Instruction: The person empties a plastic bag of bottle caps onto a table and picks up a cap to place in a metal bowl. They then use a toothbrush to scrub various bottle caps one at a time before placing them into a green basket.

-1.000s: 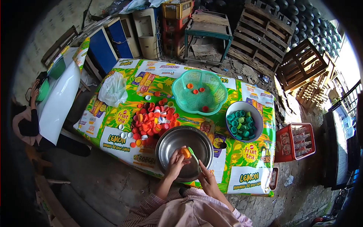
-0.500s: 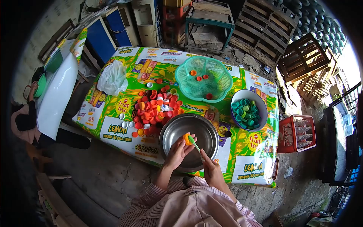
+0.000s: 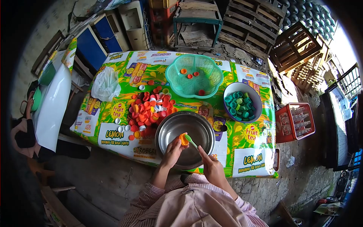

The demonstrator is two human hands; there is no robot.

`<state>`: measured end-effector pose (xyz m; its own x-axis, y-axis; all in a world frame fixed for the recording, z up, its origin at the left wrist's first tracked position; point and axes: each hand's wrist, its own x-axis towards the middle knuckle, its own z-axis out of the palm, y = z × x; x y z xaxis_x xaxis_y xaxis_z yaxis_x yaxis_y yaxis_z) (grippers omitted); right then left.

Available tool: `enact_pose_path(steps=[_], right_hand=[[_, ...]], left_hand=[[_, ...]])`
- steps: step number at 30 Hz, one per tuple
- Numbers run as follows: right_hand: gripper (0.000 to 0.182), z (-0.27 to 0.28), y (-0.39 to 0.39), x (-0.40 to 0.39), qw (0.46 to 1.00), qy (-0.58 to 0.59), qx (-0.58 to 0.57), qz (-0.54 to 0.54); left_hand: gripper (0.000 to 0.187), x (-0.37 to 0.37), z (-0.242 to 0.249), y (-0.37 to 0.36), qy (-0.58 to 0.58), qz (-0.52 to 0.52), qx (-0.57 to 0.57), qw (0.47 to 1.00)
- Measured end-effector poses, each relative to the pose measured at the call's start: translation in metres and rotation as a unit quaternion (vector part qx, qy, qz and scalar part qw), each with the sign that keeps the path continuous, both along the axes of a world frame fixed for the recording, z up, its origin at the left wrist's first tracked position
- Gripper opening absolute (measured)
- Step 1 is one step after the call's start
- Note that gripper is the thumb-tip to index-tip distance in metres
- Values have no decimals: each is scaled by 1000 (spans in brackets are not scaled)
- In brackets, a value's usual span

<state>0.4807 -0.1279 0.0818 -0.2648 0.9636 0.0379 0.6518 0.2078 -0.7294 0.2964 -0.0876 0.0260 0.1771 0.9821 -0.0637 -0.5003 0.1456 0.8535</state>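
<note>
My left hand [image 3: 172, 154] is closed on an orange bottle cap [image 3: 184, 139], held over a steel bowl [image 3: 165, 132]. In my right hand [image 3: 213, 167] is a slim, light-green toothbrush [image 3: 191, 140], its head against the cap; the bristles are too small to make out. Left of the bowl lies a heap of mostly red and orange bottle caps [image 3: 151, 109], with a few white and yellow ones. Behind the bowl stands a turquoise plastic basket [image 3: 176, 81] with several orange and red caps. A white-and-purple bowl [image 3: 255, 94] to the right holds green and teal caps.
A crumpled plastic bag [image 3: 106, 84] lies on the table's printed cover [image 3: 249, 151] at the left. On the floor at right sits a red crate [image 3: 281, 130]. Wooden pallets [image 3: 251, 26] lean at the back. Another person [image 3: 26, 130] is at the far left.
The whole view has shifted slightly, with the table contents now further left. Both hands keep hold of the cap and toothbrush, and the brush stays at the cap.
</note>
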Motion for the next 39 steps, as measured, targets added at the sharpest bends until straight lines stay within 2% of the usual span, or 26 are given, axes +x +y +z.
enact_pose_path(steps=[6, 8, 9, 12, 14, 16, 18, 19, 20, 22, 24, 26, 28, 30, 32, 33, 35, 37, 39], right_hand=[[56, -7, -4, -10, 998, 58, 6, 21], [57, -6, 0, -6, 998, 65, -3, -14], [58, -4, 0, -6, 997, 69, 17, -13], [58, -1, -8, -7, 998, 37, 10, 53], [58, -3, -3, -4, 998, 50, 13, 38], [58, 0, 1, -1, 999, 47, 18, 6], [57, 2, -3, 0, 998, 36, 32, 32], [57, -4, -4, 1, 998, 39, 26, 38], [56, -8, -3, 1, 998, 44, 23, 47], [53, -4, 4, 5, 999, 39, -11, 27], [53, -2, 3, 3, 994, 99, 35, 27], [52, -3, 0, 3, 993, 84, 25, 81], [51, -12, 7, 6, 990, 121, 18, 69], [50, -6, 14, 13, 994, 99, 19, 52], [50, 0, 13, 16, 987, 116, 60, 90], [49, 9, 9, 17, 989, 89, -8, 119], [51, -4, 13, 22, 988, 86, -11, 128], [51, -3, 16, 29, 989, 77, -8, 129], [51, 1, 16, 32, 987, 91, 16, 134]], left_hand=[[40, 8, 11, -1, -109, 56, -100, 987], [42, 2, -7, -6, -142, -7, -73, 987], [41, 5, 1, -6, -181, 1, -84, 980], [40, 12, 19, -5, -158, 63, -118, 978], [40, 7, 0, -8, -166, 38, -98, 980], [40, 8, 3, -10, -172, 16, -78, 982], [38, 14, 9, -11, -145, 54, -92, 984], [37, 14, 5, -11, -172, 55, -101, 978], [34, 12, -4, -11, -165, 52, -75, 982], [31, 17, -6, -16, -132, 69, -79, 986], [29, 24, -5, -17, -133, 89, -76, 984], [30, 28, -16, -16, -136, 117, -88, 980], [29, 30, -6, -16, -158, 85, -90, 980], [28, 37, -2, -18, -153, 113, -83, 978], [28, 38, -3, -18, -165, 138, -90, 972], [28, 36, -3, -17, -166, 144, -96, 971], [27, 38, -5, -18, -168, 155, -97, 969], [28, 47, -7, -20, -121, 177, -67, 975], [28, 54, -8, -20, -134, 197, -65, 969]])
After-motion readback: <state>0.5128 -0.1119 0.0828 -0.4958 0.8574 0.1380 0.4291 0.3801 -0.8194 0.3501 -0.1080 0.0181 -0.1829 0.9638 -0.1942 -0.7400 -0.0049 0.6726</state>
